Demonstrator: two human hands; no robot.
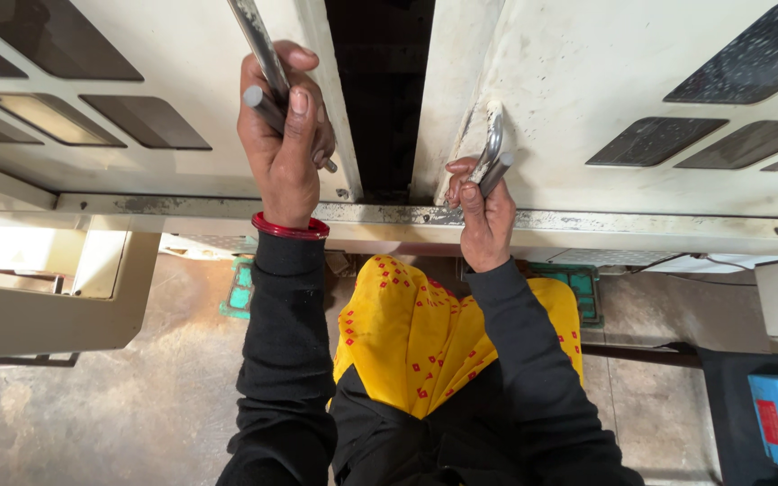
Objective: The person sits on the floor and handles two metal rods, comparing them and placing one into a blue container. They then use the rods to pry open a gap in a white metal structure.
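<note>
We see polished, glossy metal in the left door handle (263,67) and right door handle (492,151); the cream doors (587,81) look painted, scuffed and grimy, the sill strip (587,219) worn bare metal, the floor (119,396) rough concrete.

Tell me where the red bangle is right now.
In the head view, the red bangle circles the left hand's wrist, left of centre, just above the black sleeve and in front of the machine's worn metal rail.

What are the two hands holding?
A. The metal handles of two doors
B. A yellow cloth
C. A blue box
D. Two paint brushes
A: the left hand grips the left door's metal handle, and the right hand grips the right door's handle.
</note>
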